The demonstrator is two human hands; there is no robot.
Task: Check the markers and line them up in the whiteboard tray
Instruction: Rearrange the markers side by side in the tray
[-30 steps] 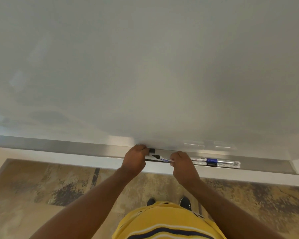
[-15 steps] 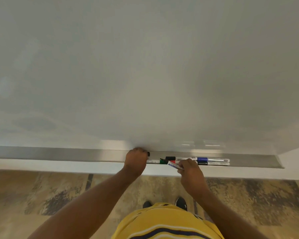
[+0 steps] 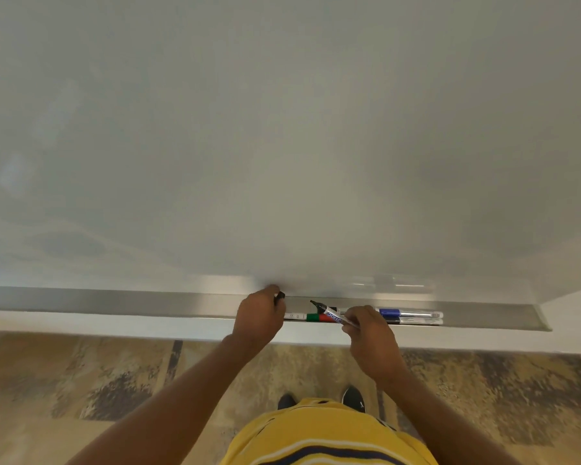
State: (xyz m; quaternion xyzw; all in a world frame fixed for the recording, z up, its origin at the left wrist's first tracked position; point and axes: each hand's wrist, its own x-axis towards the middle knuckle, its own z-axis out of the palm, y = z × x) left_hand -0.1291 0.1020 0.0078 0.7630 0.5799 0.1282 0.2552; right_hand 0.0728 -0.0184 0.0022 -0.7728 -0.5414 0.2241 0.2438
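My right hand [image 3: 369,337] grips an uncapped black marker [image 3: 331,313], its dark tip pointing up and left just above the metal whiteboard tray [image 3: 131,302]. My left hand [image 3: 257,318] is closed on a small black cap [image 3: 280,296] held against the board's lower edge. In the tray lie a green-capped marker [image 3: 302,317] and a red-capped one [image 3: 324,318] between my hands. To the right of my right hand, a blue-capped marker [image 3: 410,313] and a black-capped marker [image 3: 413,320] lie side by side.
The large blank whiteboard [image 3: 282,129] fills the upper view; its tray ends at the right [image 3: 544,322]. Below lie a white wall strip, mottled brown flooring [image 3: 98,391], my yellow striped shirt and black shoes.
My right hand has lifted the black marker off the tray and tilted its bare tip up toward the board. The cap stays in my left hand. The view has shifted slightly.
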